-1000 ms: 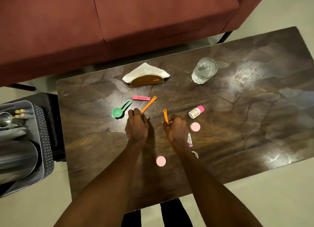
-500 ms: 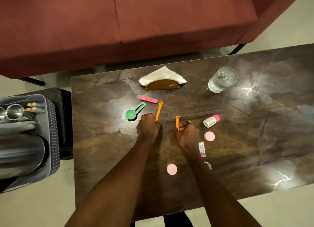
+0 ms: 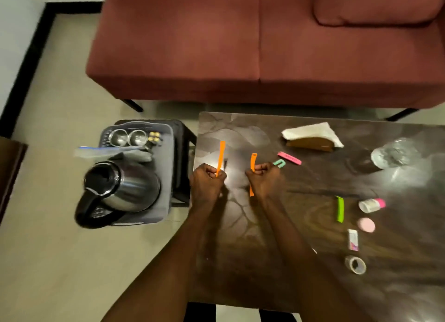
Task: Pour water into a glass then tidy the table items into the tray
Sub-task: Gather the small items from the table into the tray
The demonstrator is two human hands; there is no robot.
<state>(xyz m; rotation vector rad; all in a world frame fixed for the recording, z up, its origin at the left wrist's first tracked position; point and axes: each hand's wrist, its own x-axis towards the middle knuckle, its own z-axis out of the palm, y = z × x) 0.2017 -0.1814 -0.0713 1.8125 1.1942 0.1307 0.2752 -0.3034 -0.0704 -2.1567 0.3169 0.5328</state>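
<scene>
My left hand (image 3: 207, 180) is shut on a long orange clip (image 3: 221, 156) above the table's left edge. An arm's width to its right, my right hand (image 3: 263, 177) grips a second orange clip (image 3: 252, 162). The green spoon (image 3: 279, 163) pokes out just behind my right hand. The grey tray (image 3: 166, 177) stands on a black stool left of the table and carries a steel kettle (image 3: 122, 189), two steel cups (image 3: 128, 137) and a zip bag. The glass of water (image 3: 393, 153) stands at the table's far right.
On the dark marble table (image 3: 301, 261) lie a pink clip (image 3: 289, 158), a napkin holder (image 3: 311, 137), a green clip (image 3: 340, 208), a small pink-capped bottle (image 3: 371, 204), a pink lid (image 3: 366, 224), a sachet (image 3: 353, 239) and a tape roll (image 3: 356, 264). A red sofa (image 3: 265, 44) stands behind.
Both hands lifted their orange clips off the table and moved left toward the tray. My view swung left, bringing the tray and kettle fully into sight.
</scene>
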